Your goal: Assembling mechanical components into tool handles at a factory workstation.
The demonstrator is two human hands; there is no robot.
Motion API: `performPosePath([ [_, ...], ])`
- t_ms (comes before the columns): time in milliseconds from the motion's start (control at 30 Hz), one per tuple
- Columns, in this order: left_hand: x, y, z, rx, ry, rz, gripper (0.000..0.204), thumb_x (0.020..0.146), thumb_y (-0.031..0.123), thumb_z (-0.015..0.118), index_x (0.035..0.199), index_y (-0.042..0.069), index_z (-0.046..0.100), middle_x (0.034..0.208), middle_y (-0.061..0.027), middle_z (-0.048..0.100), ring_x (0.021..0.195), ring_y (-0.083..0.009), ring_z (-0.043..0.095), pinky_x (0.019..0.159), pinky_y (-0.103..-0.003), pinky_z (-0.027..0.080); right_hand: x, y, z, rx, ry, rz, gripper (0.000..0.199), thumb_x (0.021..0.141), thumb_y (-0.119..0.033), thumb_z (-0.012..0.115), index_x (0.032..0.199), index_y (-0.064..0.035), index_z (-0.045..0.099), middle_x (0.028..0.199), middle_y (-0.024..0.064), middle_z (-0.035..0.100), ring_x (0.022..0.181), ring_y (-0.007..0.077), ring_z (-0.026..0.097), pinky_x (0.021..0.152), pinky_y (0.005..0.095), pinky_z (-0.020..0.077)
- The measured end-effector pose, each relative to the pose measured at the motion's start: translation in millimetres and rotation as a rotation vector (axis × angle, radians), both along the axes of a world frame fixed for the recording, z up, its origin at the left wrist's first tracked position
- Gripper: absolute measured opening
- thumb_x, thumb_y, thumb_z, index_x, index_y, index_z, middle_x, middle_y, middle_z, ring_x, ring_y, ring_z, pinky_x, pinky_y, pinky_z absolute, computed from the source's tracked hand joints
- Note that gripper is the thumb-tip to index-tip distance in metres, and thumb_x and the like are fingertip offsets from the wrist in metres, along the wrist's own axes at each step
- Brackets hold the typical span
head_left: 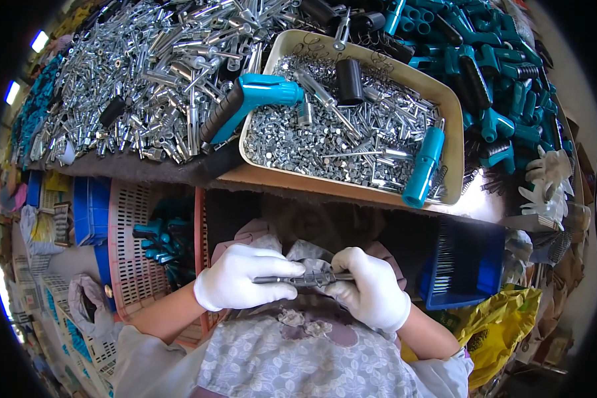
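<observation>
My left hand (242, 275) and my right hand (373, 286), both in white gloves, are held close together in front of my apron. Between them they grip the two ends of a thin metal rod with a coil spring (315, 279) around it, lying roughly level. The fingers of both hands are closed on it, and parts of its ends are hidden. Beyond my hands, a cream tray (455, 142) on the bench holds small metal pieces, pins and springs. A teal and black pistol-shaped handle (249, 99) rests on its left rim, and a teal tube (424, 167) leans inside at the right.
A heap of shiny metal parts (132, 86) covers the bench's left; teal handles (504, 79) pile up at the right. White gloves (548, 182) lie near the right edge. Below stand a pink basket (131, 245), a blue bin (467, 265) and a yellow bag (504, 331).
</observation>
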State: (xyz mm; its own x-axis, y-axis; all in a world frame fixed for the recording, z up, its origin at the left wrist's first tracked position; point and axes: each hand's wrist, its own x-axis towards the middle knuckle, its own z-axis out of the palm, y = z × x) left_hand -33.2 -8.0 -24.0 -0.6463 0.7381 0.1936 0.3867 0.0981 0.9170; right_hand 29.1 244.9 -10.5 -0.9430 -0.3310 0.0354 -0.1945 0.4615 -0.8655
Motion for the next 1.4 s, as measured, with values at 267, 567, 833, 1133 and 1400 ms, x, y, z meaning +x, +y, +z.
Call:
performPosePath([
  [267,5,12,8,-0.029,0.099,0.219,0.033,0.077,0.011,0.082,0.107,0.002,0.073,0.088,-0.0125,0.072,0.071,-0.0243,0.069,0.064,-0.032,0.053,1,13,-1,-0.643,-0.255,-0.294,0.055,0.092,-0.028,0.072,0.132,0.0012,0.047,0.112,0.0093,0.055,0.098,0.0155,0.057,0.089,0.0319,0.0493],
  [567,8,14,2,-0.098,0.133,0.321,0.031,0.077,0.014,0.081,0.105,0.004,0.073,0.087,-0.0103,0.072,0.072,-0.0242,0.070,0.064,-0.032,0.054,15,-4,-16,-0.445,-0.312,-0.233,0.054,0.094,-0.029,0.066,0.129,0.0093,0.054,0.120,0.0139,0.061,0.105,0.0219,0.063,0.095,0.0345,0.0494],
  [833,10,12,-2,-0.179,0.410,0.317,0.029,0.079,0.020,0.079,0.105,0.010,0.072,0.085,-0.0052,0.069,0.069,-0.0218,0.068,0.060,-0.032,0.054,16,0,0,-0.701,-0.687,-0.243,0.050,0.101,-0.013,0.056,0.144,0.0075,0.041,0.125,0.0216,0.063,0.111,0.0245,0.064,0.098,0.0355,0.0510],
  [1133,-2,11,4,-0.309,0.622,0.157,0.030,0.078,0.020,0.078,0.105,0.010,0.070,0.085,-0.0054,0.068,0.063,-0.0219,0.065,0.054,-0.031,0.051,7,14,0,-0.919,-0.989,-0.235,0.061,0.103,-0.026,0.055,0.145,0.0116,0.034,0.127,0.0264,0.062,0.108,0.0297,0.066,0.092,0.0379,0.0543],
  [1400,-2,11,8,-0.126,0.384,0.253,0.030,0.072,0.012,0.083,0.100,0.006,0.073,0.086,-0.0094,0.070,0.069,-0.0261,0.069,0.059,-0.033,0.054,-23,59,75,0.170,0.163,-0.338,0.029,0.084,0.003,0.065,0.113,0.0021,0.069,0.096,0.0145,0.073,0.079,0.0228,0.070,0.076,0.0342,0.0567],
])
